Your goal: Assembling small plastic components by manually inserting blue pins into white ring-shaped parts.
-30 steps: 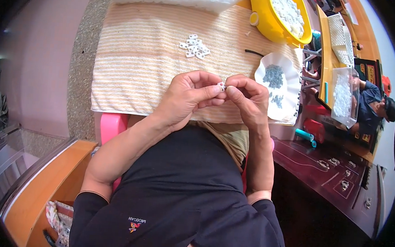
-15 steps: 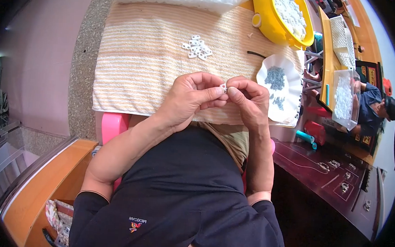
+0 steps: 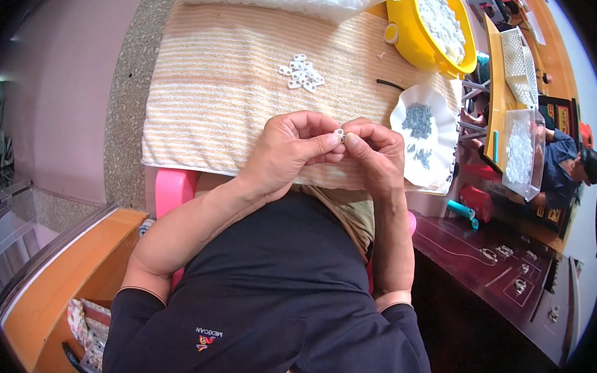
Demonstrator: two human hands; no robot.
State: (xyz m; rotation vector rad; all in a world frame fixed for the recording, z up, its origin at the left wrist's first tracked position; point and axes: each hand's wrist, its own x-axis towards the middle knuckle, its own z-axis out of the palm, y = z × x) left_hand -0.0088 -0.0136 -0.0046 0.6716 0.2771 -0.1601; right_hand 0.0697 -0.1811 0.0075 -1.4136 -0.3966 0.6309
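Note:
My left hand [image 3: 279,148] pinches a small white plastic piece with holes [image 3: 339,133] between thumb and fingertips, just above the towel's near edge. Thumb and forefinger of my right hand [image 3: 381,157] close together right against it. A tiny dark spot shows between the piece and my right fingertips, too small to name. Farther off on the towel lies a loose pile of similar white pieces [image 3: 302,74]. To the right, a white wavy-rimmed dish [image 3: 439,142] holds many small dark screw-like parts [image 3: 419,120].
A striped towel [image 3: 215,92] covers the table. At the far edge stand a clear bin of white pieces [image 3: 343,13] and a yellow tub [image 3: 396,11]. A short black rod [image 3: 389,83] lies near the dish. Another person [image 3: 565,162] sits at the right by a second table.
Both hands stay together at the same white piece, with only slight finger movement. The whole view has shifted a little.

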